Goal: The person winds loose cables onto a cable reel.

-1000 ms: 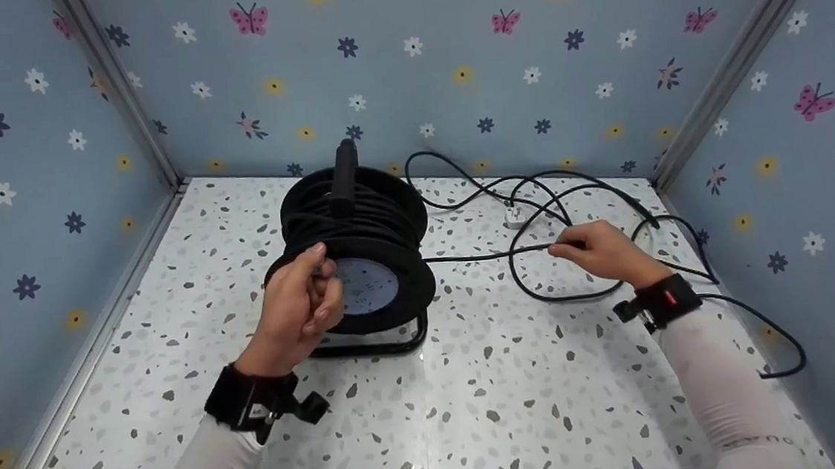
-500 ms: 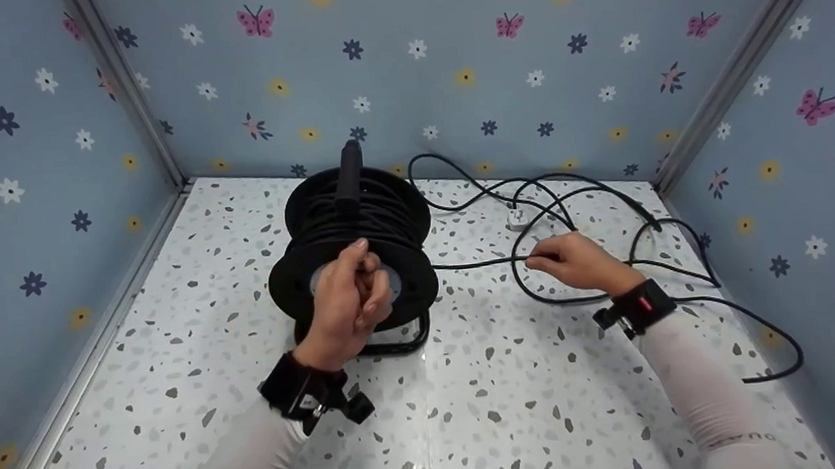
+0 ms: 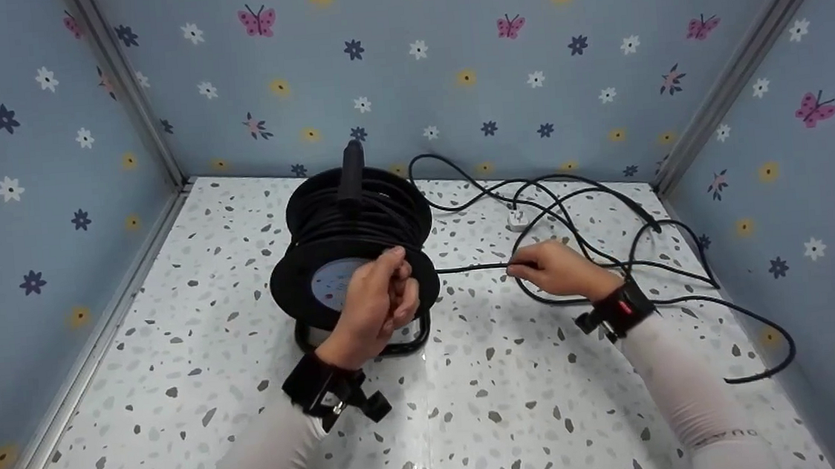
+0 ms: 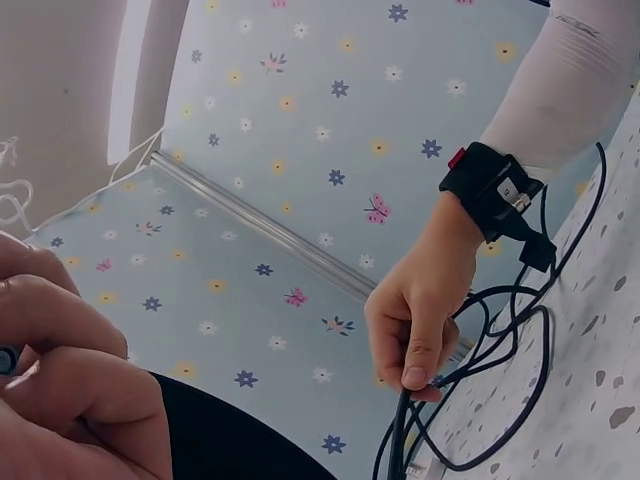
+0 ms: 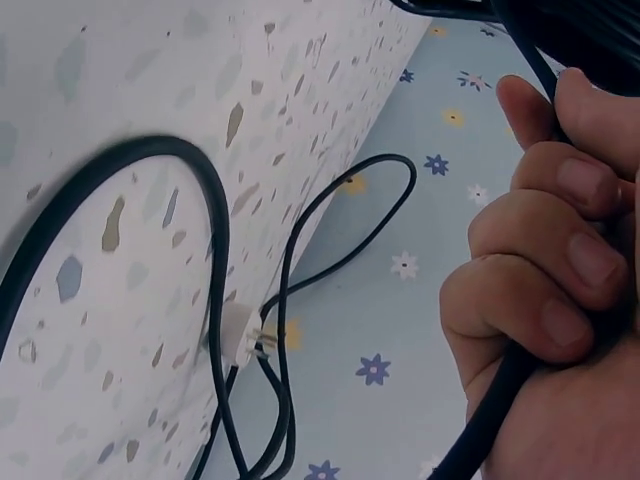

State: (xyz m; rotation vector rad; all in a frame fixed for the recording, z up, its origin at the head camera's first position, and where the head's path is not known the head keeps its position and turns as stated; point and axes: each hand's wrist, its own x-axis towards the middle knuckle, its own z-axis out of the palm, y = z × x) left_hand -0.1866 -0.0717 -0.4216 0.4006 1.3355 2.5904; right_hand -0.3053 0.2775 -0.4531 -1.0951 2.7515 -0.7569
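A black cable reel [image 3: 346, 229] stands on a metal frame in the middle of the speckled floor, its light blue socket face [image 3: 332, 282] towards me. My left hand [image 3: 391, 281] is curled round a small knob on the right of that face, and its fingers [image 4: 80, 400] hide most of the knob. To the right, my right hand [image 3: 532, 264] grips the black cable [image 3: 472, 267], which runs taut to the reel. In the right wrist view its fingers [image 5: 550, 290] wrap the cable [image 5: 500, 400]. The left wrist view shows that right hand [image 4: 420, 320] pinching the cable [image 4: 400, 445].
Loose cable loops [image 3: 608, 197] lie over the floor's right half, out to the right wall. A white plug [image 3: 515, 217] lies among them near the back, also seen as the plug [image 5: 245, 335]. Flowered blue walls [image 3: 26, 183] close the left, back and right sides.
My left hand has swung with the knob from the left of the reel's face to its right. My right hand has slid left along the cable, and the loose loops have drawn in.
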